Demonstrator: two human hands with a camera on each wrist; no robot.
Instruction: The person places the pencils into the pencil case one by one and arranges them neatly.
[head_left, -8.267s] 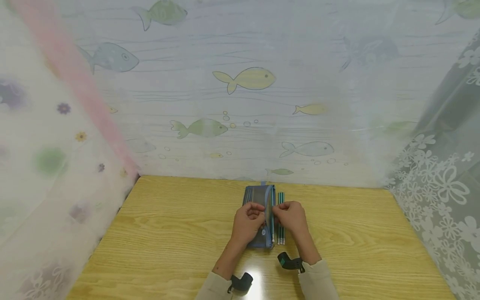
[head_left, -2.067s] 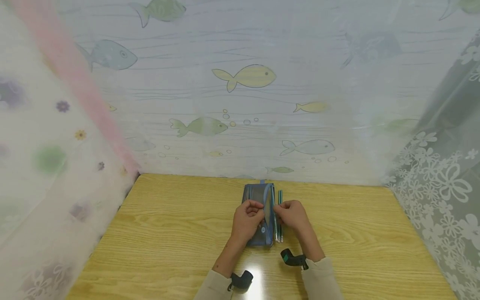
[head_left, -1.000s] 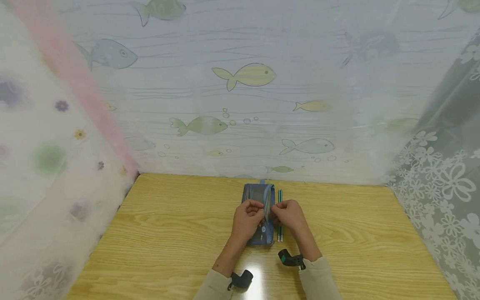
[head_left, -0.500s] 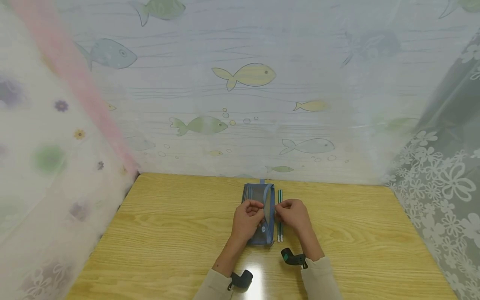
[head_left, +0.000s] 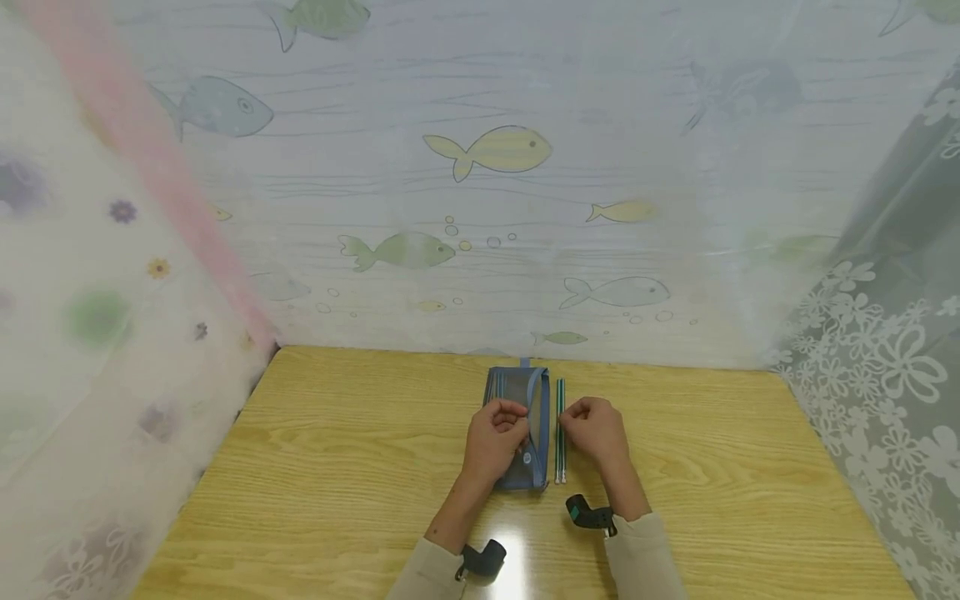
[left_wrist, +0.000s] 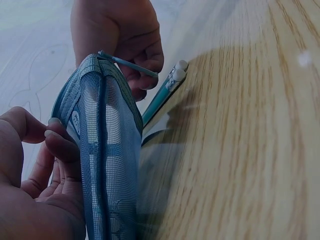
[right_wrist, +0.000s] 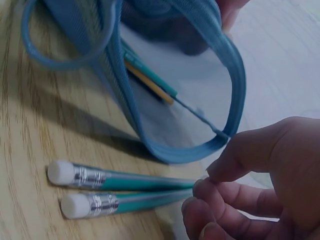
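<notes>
In the head view, a blue mesh pencil case [head_left: 517,478] sits near the back of the table, its zip gaping along the right side. My left hand [head_left: 493,443] pinches the edge of that opening between thumb and fingers. Inside, the right wrist view shows a teal pencil [right_wrist: 150,71] beside a tan stick [right_wrist: 152,87]. Two teal pencils [right_wrist: 150,181] with white erasers lie side by side on the table, right of the case. Over them is my right hand [head_left: 597,429], fingertips right at their shafts; I cannot tell whether it grips one.
The wood-grain table [head_left: 360,467] runs back to a pale fish-print curtain [head_left: 487,250]. A flowered curtain [head_left: 112,375] hangs at the left, and a white-flower lace one [head_left: 892,358] at the right. Each wrist wears a small black camera [head_left: 483,560].
Three pencils lay beside the case earlier; two lie there now. My right hand put a pencil in at the opening, then moved right to the remaining pair. My left hand kept its hold.
</notes>
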